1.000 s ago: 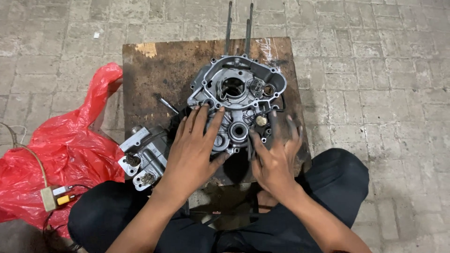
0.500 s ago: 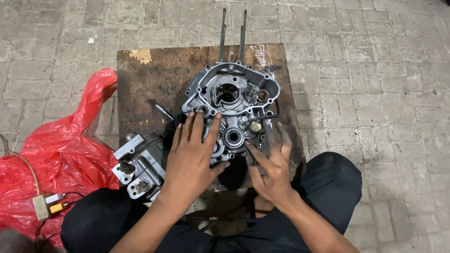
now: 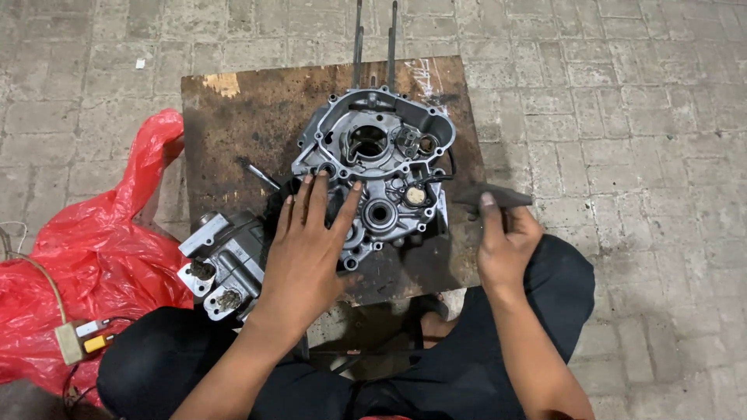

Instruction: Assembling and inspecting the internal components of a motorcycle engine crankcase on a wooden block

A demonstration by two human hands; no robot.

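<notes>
A grey metal engine crankcase half (image 3: 377,167) lies open side up on a dark stained wooden board (image 3: 241,132). Two long studs (image 3: 373,39) stick out from its far end. My left hand (image 3: 311,245) lies flat on the case's near left part, fingers spread. To the right of the case, my right hand (image 3: 506,237) grips a dark, flat, narrow tool or strip (image 3: 498,198) between thumb and fingers, just off the board's right edge.
A grey cylinder block (image 3: 222,264) sits at the board's near left corner. A red plastic bag (image 3: 85,264) lies on the paving to the left, with a small white and yellow connector on a cord (image 3: 78,341). A thin metal rod (image 3: 258,175) lies on the board.
My right hand has left the crankcase and moved out to the right, now holding the dark strip. My left hand stays pressed on the case.
</notes>
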